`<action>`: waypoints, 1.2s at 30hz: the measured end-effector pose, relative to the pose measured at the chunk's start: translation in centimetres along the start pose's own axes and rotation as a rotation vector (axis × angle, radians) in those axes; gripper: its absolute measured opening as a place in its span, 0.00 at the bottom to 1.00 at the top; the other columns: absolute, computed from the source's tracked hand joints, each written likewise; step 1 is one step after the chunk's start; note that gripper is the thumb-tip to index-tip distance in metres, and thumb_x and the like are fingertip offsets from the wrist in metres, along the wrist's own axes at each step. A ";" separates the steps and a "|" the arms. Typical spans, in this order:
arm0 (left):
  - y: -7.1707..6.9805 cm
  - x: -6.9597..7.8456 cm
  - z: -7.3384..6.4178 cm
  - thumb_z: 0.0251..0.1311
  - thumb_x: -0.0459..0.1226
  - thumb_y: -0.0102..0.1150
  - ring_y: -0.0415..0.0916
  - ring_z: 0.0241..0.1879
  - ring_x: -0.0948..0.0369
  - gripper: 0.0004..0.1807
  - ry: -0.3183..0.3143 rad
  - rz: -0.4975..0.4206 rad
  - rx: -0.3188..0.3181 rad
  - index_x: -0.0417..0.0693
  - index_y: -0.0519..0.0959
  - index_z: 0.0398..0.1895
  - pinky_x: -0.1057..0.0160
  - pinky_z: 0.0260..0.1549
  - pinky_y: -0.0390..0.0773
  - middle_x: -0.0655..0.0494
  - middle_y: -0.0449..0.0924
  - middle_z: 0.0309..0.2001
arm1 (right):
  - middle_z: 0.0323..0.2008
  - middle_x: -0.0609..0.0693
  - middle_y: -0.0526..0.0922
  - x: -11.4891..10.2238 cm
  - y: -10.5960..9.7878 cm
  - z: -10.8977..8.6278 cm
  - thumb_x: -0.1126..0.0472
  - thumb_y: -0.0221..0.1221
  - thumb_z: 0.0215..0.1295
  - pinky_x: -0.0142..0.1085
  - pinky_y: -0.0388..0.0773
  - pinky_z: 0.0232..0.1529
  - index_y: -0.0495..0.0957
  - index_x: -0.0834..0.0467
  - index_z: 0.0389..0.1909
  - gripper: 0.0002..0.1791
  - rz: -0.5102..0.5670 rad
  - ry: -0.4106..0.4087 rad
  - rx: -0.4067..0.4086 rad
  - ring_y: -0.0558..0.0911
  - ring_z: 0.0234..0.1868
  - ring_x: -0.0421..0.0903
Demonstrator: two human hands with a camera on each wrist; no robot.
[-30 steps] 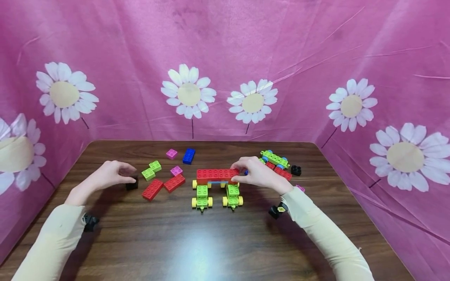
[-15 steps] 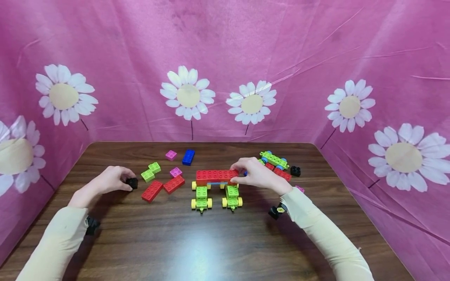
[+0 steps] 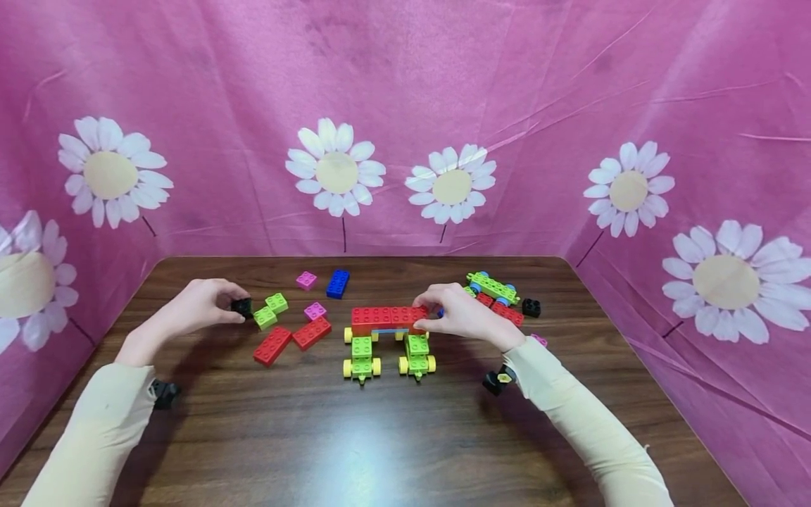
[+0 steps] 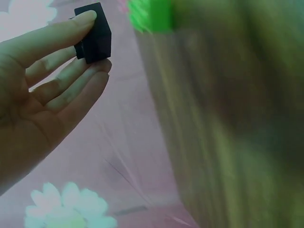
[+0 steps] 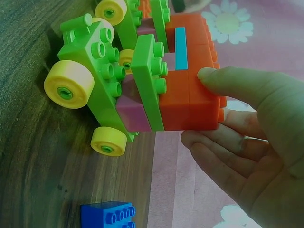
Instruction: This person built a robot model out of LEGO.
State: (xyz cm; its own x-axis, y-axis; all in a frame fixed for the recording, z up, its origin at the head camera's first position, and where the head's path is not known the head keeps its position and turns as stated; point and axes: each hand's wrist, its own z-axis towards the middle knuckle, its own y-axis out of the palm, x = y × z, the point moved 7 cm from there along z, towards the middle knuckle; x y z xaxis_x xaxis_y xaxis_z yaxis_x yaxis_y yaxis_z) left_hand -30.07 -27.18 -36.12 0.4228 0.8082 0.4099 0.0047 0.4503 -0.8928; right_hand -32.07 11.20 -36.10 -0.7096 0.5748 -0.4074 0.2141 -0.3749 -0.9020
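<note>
In the head view my left hand (image 3: 205, 304) pinches a black brick (image 3: 241, 307) between thumb and fingers, above the table beside two green bricks (image 3: 265, 317). The left wrist view shows this black brick (image 4: 96, 34) held by thumb and fingertips. My right hand (image 3: 459, 315) grips the right end of the red bricks (image 3: 388, 318), which sit atop two green wheeled bases (image 3: 362, 358) with yellow wheels. Up close in the right wrist view, the thumb presses the side of the red bricks (image 5: 183, 102). Pink bricks (image 5: 134, 105) lie between the base and a green layer.
Two red bricks (image 3: 272, 346) lie left of the vehicle, with pink bricks (image 3: 307, 280) and a blue brick (image 3: 338, 284) behind. Past my right hand are a green base with blue wheels (image 3: 492, 288), more red bricks (image 3: 507, 314) and another black brick (image 3: 531, 308).
My left hand has closed its fingers on the black brick and lifted it up and slightly forward toward the green bricks. My right hand has kept its hold on the red bricks.
</note>
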 end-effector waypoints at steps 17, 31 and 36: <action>2.5 9.1 5.4 0.52 0.36 0.74 0.86 0.44 0.51 0.20 0.140 -0.271 -0.125 0.40 0.84 0.49 0.51 0.46 0.85 0.45 0.86 0.47 | 0.33 0.46 0.83 -0.1 -0.1 0.0 0.53 0.69 0.59 0.28 0.73 0.31 0.85 0.55 0.44 0.14 0.005 -0.004 0.006 0.76 0.30 0.44; 4.7 12.3 6.8 0.51 0.36 0.74 0.86 0.42 0.56 0.20 0.201 -0.360 -0.182 0.41 0.84 0.49 0.59 0.45 0.86 0.50 0.84 0.43 | 0.32 0.45 0.82 0.0 0.1 0.0 0.53 0.70 0.59 0.28 0.73 0.30 0.85 0.55 0.43 0.14 -0.003 -0.006 0.012 0.78 0.30 0.46; 4.8 12.7 6.9 0.52 0.36 0.74 0.85 0.42 0.55 0.20 0.216 -0.357 -0.179 0.41 0.83 0.49 0.52 0.46 0.85 0.48 0.85 0.43 | 0.32 0.45 0.82 -0.1 0.1 0.0 0.53 0.70 0.58 0.28 0.74 0.31 0.85 0.55 0.43 0.14 -0.016 -0.011 0.023 0.78 0.30 0.45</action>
State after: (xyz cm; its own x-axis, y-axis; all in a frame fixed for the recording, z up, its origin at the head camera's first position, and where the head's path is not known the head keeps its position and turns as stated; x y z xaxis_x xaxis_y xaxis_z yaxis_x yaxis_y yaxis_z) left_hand -30.91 -12.14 -33.97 0.5452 0.5079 0.6669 0.3330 0.5988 -0.7283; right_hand -32.01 11.10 -36.14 -0.7204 0.5729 -0.3909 0.1871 -0.3823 -0.9049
